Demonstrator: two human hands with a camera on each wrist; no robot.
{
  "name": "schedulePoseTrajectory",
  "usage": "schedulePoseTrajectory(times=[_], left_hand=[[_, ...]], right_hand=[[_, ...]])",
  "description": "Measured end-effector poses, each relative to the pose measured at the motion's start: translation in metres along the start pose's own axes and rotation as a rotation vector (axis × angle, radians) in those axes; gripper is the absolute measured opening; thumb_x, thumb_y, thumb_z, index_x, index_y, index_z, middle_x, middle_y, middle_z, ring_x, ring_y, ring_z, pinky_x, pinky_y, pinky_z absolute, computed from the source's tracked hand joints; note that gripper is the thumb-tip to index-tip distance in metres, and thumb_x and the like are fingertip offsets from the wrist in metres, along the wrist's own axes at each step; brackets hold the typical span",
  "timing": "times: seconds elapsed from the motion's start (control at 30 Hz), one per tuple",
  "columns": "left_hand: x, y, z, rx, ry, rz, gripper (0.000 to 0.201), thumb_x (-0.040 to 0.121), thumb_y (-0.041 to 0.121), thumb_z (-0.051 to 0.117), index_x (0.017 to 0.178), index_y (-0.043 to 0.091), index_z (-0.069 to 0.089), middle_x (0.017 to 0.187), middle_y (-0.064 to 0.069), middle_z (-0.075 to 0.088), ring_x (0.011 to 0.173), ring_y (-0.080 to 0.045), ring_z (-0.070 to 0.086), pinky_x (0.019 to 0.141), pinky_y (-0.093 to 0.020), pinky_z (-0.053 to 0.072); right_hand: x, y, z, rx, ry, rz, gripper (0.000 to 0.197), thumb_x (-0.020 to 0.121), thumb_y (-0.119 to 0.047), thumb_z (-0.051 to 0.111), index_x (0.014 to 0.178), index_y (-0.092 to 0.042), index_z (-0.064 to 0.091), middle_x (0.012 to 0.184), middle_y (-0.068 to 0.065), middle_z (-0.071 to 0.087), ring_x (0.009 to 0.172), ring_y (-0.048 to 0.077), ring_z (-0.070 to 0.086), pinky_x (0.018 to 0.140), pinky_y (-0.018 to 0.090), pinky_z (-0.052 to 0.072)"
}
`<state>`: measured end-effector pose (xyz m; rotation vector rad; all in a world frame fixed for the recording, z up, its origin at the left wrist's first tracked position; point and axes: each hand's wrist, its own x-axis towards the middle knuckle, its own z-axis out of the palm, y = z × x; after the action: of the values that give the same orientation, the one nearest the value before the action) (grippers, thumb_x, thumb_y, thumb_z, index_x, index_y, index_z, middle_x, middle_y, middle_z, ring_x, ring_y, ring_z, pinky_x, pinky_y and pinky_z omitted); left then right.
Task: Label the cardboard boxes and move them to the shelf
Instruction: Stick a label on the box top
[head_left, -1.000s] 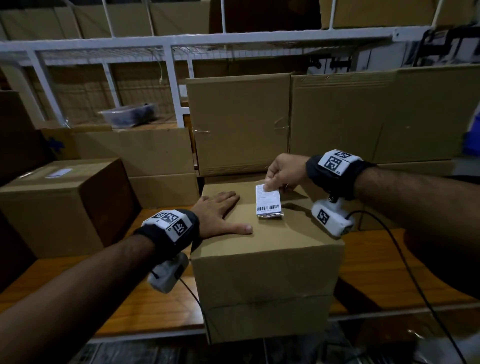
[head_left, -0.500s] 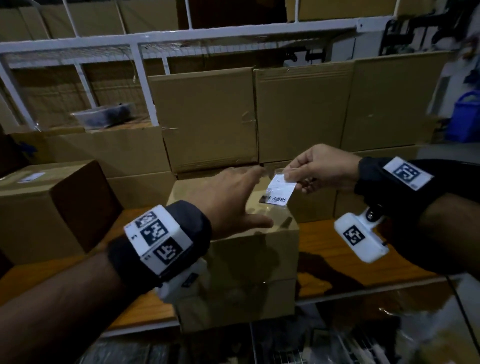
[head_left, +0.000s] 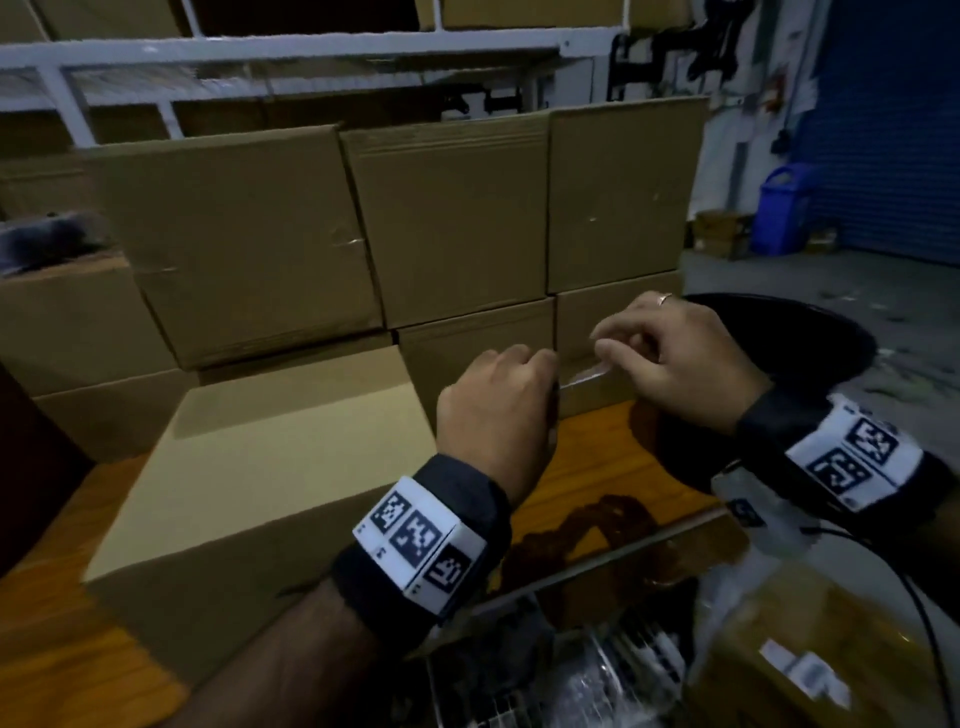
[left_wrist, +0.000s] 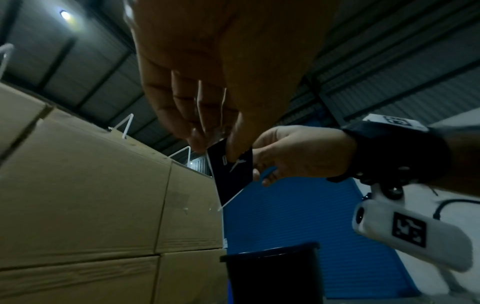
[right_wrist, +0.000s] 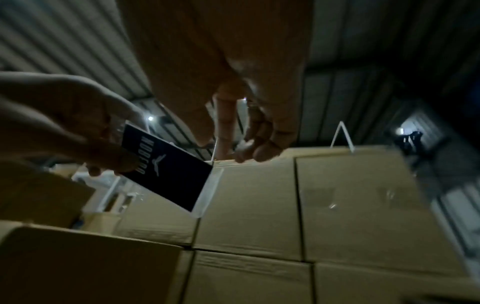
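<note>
A plain cardboard box (head_left: 280, 467) sits on the wooden table (head_left: 587, 483), with no hand on it. Both hands hold a small label (head_left: 582, 371) in the air to the right of the box, above the table's back edge. My left hand (head_left: 540, 369) pinches the label (left_wrist: 231, 174) at one end, and its dark printed back faces the wrist cameras. My right hand (head_left: 605, 338) pinches a thin white edge of the label (right_wrist: 242, 149) between thumb and fingertips. In the right wrist view the dark label back (right_wrist: 166, 168) hangs from the left hand (right_wrist: 78, 127).
A wall of stacked cardboard boxes (head_left: 441, 218) stands behind the table under a white shelf frame (head_left: 291, 52). A black bin (head_left: 779, 358) stands right of the table, under the right wrist. A blue bin (head_left: 779, 208) is on the floor further back.
My left hand has left the box top and taken hold of the label. Both hands have moved right, off the box, and the view has swung right.
</note>
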<state>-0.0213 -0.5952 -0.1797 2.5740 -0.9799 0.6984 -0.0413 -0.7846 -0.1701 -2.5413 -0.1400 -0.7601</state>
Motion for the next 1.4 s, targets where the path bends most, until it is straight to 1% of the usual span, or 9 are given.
schedulePoseTrajectory(times=[0.13,0.33,0.5,0.7,0.83,0.93,1.1,1.23,1.4], left_hand=[[0.023,0.016,0.021,-0.114,0.025,0.012,0.011,0.094,0.029,0.051,0.102,0.024,0.056,0.099,0.007,0.056,0.093,-0.013,0.049,0.072,-0.030,0.048],[0.071,0.056,0.058,-0.235,0.004,0.067,0.011,0.091,0.028,0.054,0.098,0.022,0.059,0.098,0.003,0.058,0.097,-0.020,0.051,0.076,-0.040,0.050],[0.120,0.092,0.093,-0.295,0.009,0.102,0.009,0.090,0.026,0.056,0.095,0.020,0.061,0.097,-0.001,0.060,0.095,-0.024,0.053,0.078,-0.042,0.047],[0.165,0.119,0.136,-0.362,-0.037,0.036,0.011,0.089,0.023,0.060,0.098,0.020,0.065,0.099,-0.003,0.064,0.095,-0.026,0.058,0.077,-0.039,0.049],[0.178,0.122,0.161,-0.304,-0.128,-0.001,0.014,0.090,0.025,0.059,0.103,0.022,0.064,0.102,-0.003,0.065,0.097,-0.026,0.059,0.079,-0.039,0.051],[0.187,0.123,0.176,-0.266,-0.225,-0.032,0.015,0.090,0.024,0.058,0.104,0.024,0.064,0.102,-0.004,0.066,0.096,-0.029,0.060,0.080,-0.040,0.052],[0.198,0.124,0.183,-0.222,-0.334,-0.045,0.015,0.086,0.021,0.063,0.101,0.022,0.066,0.101,-0.007,0.068,0.098,-0.032,0.061,0.083,-0.041,0.053],[0.199,0.122,0.180,-0.226,-0.332,-0.050,0.017,0.085,0.019,0.065,0.101,0.022,0.067,0.101,-0.006,0.068,0.098,-0.031,0.062,0.083,-0.039,0.053],[0.191,0.109,0.168,-0.235,-0.312,-0.071,0.026,0.085,0.025,0.068,0.110,0.024,0.066,0.109,-0.006,0.067,0.103,-0.028,0.061,0.089,-0.040,0.052]], right_hand=[[-0.018,0.025,-0.022,-0.077,-0.043,-0.133,0.018,0.087,-0.017,0.067,0.104,-0.023,0.070,0.101,-0.011,0.063,0.096,0.003,0.053,0.083,0.017,0.041],[-0.025,0.075,-0.046,-0.246,0.124,-0.123,0.012,0.078,-0.011,0.077,0.088,-0.016,0.074,0.087,-0.003,0.069,0.082,0.012,0.055,0.074,0.024,0.040],[-0.011,0.129,-0.067,-0.289,0.214,-0.007,0.019,0.077,-0.017,0.078,0.094,-0.013,0.072,0.090,0.002,0.068,0.085,0.020,0.059,0.076,0.029,0.045],[0.015,0.190,-0.080,-0.334,0.123,-0.062,0.008,0.076,-0.007,0.076,0.082,-0.012,0.074,0.083,0.006,0.070,0.080,0.026,0.061,0.073,0.027,0.042],[0.028,0.217,-0.075,-0.414,-0.071,0.017,0.006,0.081,-0.009,0.070,0.085,-0.011,0.073,0.088,0.009,0.068,0.088,0.030,0.059,0.077,0.037,0.047],[0.032,0.225,-0.070,-0.438,-0.181,0.061,0.010,0.085,-0.011,0.065,0.092,-0.012,0.073,0.095,0.009,0.067,0.092,0.028,0.060,0.080,0.036,0.047],[0.035,0.233,-0.062,-0.451,-0.242,0.130,0.016,0.087,-0.011,0.062,0.098,-0.016,0.073,0.102,0.006,0.065,0.098,0.026,0.060,0.082,0.033,0.048],[0.036,0.234,-0.062,-0.419,-0.298,0.172,0.026,0.086,-0.008,0.060,0.106,-0.018,0.073,0.107,0.004,0.069,0.102,0.025,0.062,0.090,0.036,0.050],[0.036,0.224,-0.064,-0.375,-0.267,0.145,0.018,0.088,-0.016,0.062,0.103,-0.019,0.073,0.106,0.003,0.069,0.101,0.023,0.061,0.089,0.036,0.049]])
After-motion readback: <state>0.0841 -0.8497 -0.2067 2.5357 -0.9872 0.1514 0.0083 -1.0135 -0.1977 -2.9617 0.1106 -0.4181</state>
